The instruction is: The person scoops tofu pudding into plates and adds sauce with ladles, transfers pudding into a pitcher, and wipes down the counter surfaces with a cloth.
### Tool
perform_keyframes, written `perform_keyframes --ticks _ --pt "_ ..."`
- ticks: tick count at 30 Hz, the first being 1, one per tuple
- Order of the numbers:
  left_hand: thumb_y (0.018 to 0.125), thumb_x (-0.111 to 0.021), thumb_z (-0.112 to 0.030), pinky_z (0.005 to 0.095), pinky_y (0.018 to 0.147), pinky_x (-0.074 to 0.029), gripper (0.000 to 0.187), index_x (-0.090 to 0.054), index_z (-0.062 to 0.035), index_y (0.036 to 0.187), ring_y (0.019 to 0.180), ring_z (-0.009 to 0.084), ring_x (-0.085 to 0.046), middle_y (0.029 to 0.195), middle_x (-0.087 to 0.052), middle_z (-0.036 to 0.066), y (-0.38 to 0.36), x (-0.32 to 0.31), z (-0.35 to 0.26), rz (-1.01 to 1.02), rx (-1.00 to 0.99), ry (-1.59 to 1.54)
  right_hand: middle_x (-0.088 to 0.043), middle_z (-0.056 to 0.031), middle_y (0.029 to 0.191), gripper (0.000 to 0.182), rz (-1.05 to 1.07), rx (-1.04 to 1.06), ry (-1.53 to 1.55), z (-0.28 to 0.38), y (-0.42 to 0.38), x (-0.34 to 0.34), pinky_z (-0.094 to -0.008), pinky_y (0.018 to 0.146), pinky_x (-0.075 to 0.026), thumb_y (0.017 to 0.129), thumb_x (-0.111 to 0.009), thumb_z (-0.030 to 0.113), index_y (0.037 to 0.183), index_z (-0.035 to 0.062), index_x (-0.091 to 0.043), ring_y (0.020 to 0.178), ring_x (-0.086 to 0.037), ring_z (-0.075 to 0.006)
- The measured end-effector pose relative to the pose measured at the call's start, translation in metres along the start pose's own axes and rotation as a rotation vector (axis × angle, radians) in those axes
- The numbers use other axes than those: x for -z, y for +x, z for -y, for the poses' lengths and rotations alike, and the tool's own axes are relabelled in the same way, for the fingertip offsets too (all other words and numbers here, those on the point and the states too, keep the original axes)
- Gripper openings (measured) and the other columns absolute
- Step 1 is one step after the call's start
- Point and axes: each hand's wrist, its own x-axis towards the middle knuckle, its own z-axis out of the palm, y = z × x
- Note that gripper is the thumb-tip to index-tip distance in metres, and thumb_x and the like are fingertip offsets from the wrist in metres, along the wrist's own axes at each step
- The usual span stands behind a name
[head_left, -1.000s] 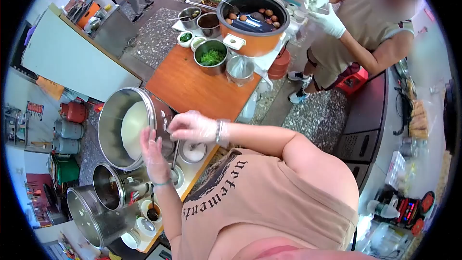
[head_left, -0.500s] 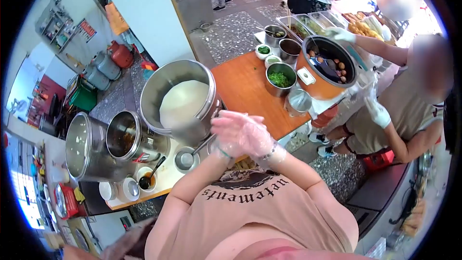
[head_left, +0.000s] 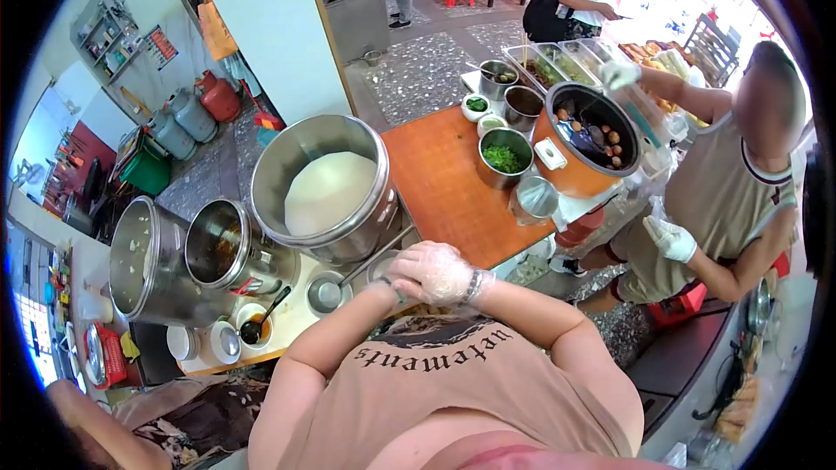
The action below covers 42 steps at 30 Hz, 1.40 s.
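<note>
While the gloved right hand (head_left: 433, 271) is laid over the left hand (head_left: 396, 289), clasped with nothing gripped, the ladle (head_left: 335, 287) lies untouched just beside them. The big pot of white batter (head_left: 326, 191) is seen full; no serving appears begun.

Right hand (head_left: 433, 271), in a clear plastic glove, lay over the left hand (head_left: 389, 289) in front of the chest, left mostly hidden. Just beyond them sat a ladle (head_left: 329, 292) in a small bowl on the table (head_left: 440, 183). Big steel pot (head_left: 326, 187) of white stuff stood just behind it, two more steel pots (head_left: 187, 252) to its left. Across the table, an orange cooker (head_left: 583, 144) held eggs in dark broth; a co-worker's gloved hand (head_left: 618, 75) reached over it.
</note>
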Motion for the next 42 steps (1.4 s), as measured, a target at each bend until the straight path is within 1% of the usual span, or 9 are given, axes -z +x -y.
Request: perform_keyframes --ticks 7,10,14,21,26,29,34,36,42 --pt "0.084 -0.056 -0.014 0.0367 0.094 -0.042 0.030 -0.058 -0.0002 0.111 0.106 0.0245 -0.054 0.109 -0.059 0.015 0.001 0.008 -0.005 0.012 -0.037 0.072 -0.065 -0.0154 0.095 0.023 -0.004 -0.210 0.308 -0.017 -0.007 0.022 -0.0423 0.081 -0.049 0.089 -0.054 0.023 0.100 0.0043 -0.064 0.092 -0.062 -0.0343" --pt "0.091 -0.054 -0.021 0.0305 0.084 -0.045 0.024 -0.061 0.0009 0.098 0.092 0.0161 -0.056 0.094 -0.062 0.008 0.009 0.037 -0.042 -0.086 0.204 -0.695 -0.064 -0.0161 0.097 0.025 -0.361 -0.248 0.299 -0.020 -0.025 0.020 -0.0365 0.078 -0.050 0.089 -0.055 0.016 0.108 0.0021 -0.060 0.088 -0.063 -0.0290" --pt "0.092 -0.055 -0.022 0.0234 0.065 -0.042 0.025 -0.058 0.0000 0.079 0.072 0.0058 -0.047 0.072 -0.054 -0.001 0.001 0.031 -0.006 -0.211 0.430 -0.428 -0.062 -0.0144 0.088 0.025 -0.405 -0.580 0.315 -0.008 -0.042 0.011 -0.0367 0.072 -0.049 0.087 -0.062 0.021 0.103 0.0034 -0.057 0.079 -0.060 -0.0265" --pt "0.093 -0.055 -0.030 0.0256 0.070 -0.044 0.032 -0.061 0.0005 0.084 0.075 0.0097 -0.051 0.079 -0.059 0.002 -0.008 0.011 0.004 -0.056 0.438 -0.693 -0.064 -0.0102 0.075 0.027 -0.316 -0.643 0.700 -0.012 -0.044 -0.005 -0.0320 0.071 -0.049 0.094 -0.050 0.022 0.086 -0.0016 -0.060 0.074 -0.061 -0.0169" --pt "0.096 -0.052 -0.028 0.0258 0.073 -0.043 0.032 -0.061 0.0013 0.089 0.077 0.0116 -0.051 0.083 -0.060 0.003 -0.010 0.014 0.010 0.044 0.361 -0.761 -0.050 0.0046 0.065 0.028 -0.221 -0.741 1.344 -0.023 -0.052 -0.011 -0.0201 0.049 -0.025 0.095 -0.047 0.026 0.085 0.0059 -0.065 0.054 -0.033 -0.0051" --pt "0.095 -0.053 -0.024 0.0262 0.071 -0.043 0.027 -0.061 0.0010 0.089 0.076 0.0114 -0.051 0.082 -0.060 0.004 -0.011 0.024 -0.011 0.085 0.287 -0.794 -0.049 0.0046 0.065 0.029 -0.171 -0.823 1.344 -0.015 -0.048 -0.004 -0.0194 0.049 -0.026 0.095 -0.046 0.026 0.085 0.0065 -0.064 0.055 -0.035 -0.0052" --pt "0.091 -0.058 -0.019 0.0255 0.068 -0.042 0.020 -0.063 -0.0003 0.085 0.074 0.0095 -0.049 0.079 -0.059 0.002 -0.012 0.027 -0.019 -0.039 0.410 -0.752 -0.049 0.0042 0.067 0.022 -0.169 -0.741 1.227 -0.024 -0.045 -0.015 -0.0198 0.049 -0.029 0.094 -0.049 0.024 0.082 0.0084 -0.059 0.056 -0.037 -0.0042" --pt "0.089 -0.062 -0.021 0.0249 0.060 -0.043 0.021 -0.060 -0.0055 0.076 0.065 0.0067 -0.050 0.072 -0.057 -0.003 -0.010 0.038 -0.033 -0.204 0.479 -0.789 -0.049 0.0042 0.069 0.012 -0.496 -0.682 0.950 -0.024 -0.040 -0.022 -0.0200 0.048 -0.033 0.093 -0.050 0.018 0.088 0.0098 -0.057 0.055 -0.038 -0.0039" --pt "0.098 -0.046 -0.039 0.0259 0.053 -0.034 0.051 -0.053 -0.0064 0.060 0.055 0.0088 -0.044 0.055 -0.051 0.002 0.003 0.058 0.006 -0.698 0.431 -0.716 -0.060 0.0000 0.090 0.021 -0.683 -0.698 1.028 -0.021 -0.023 -0.004 -0.0191 0.051 -0.038 0.093 -0.051 0.011 0.113 0.0080 -0.052 0.061 -0.046 -0.0039"
